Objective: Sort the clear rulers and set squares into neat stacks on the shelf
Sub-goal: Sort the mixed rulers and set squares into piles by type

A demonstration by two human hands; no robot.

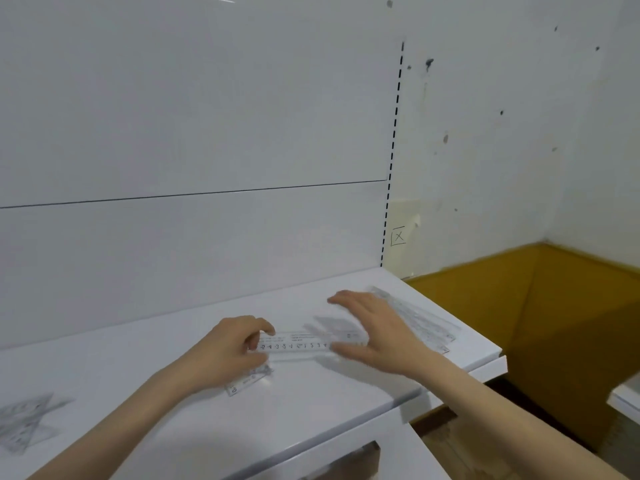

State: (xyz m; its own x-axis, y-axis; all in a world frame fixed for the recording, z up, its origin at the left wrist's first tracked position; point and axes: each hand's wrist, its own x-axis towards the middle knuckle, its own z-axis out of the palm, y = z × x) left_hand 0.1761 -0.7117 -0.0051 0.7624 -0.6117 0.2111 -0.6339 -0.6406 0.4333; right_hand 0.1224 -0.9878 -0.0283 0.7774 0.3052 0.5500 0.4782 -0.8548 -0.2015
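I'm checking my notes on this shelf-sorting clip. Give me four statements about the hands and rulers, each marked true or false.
1. The left hand pinches one end of the clear ruler. True.
2. The right hand is clenched in a fist. False: its fingers are spread open.
3. Set squares lie near the left end of the shelf. True.
4. The pile of rulers stands upright against the back panel. False: it lies flat near the shelf's right edge.

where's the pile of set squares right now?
Head view: the set squares lie at the far left of the white shelf, near its front edge, well left of the left hand, which pinches a ruler.
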